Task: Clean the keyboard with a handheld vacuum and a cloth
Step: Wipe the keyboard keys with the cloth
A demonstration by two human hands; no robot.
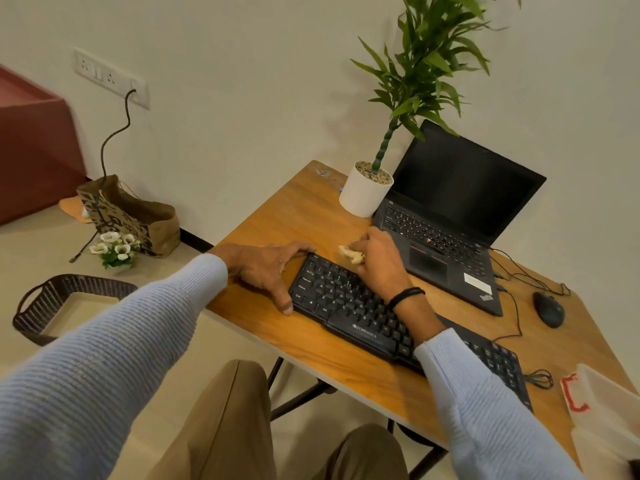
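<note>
Bracing the keyboard (349, 306) at its left end, my left hand (266, 271) clasps it between thumb and fingers. My right hand (381, 261) is bunched round the cloth (351, 254) at the far key rows. Wiping hard could skid the board into the laptop (450, 202) just beyond. The wooden table (304, 213) carries a potted plant (363, 195) at its far edge, with a plain wall behind.

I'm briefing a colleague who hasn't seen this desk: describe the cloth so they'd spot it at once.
Start at the wooden table, then the black keyboard before the laptop. At its far edge the right hand grips the cloth: a small crumpled cream wad, pale and soft among dark hard electronics.
</note>
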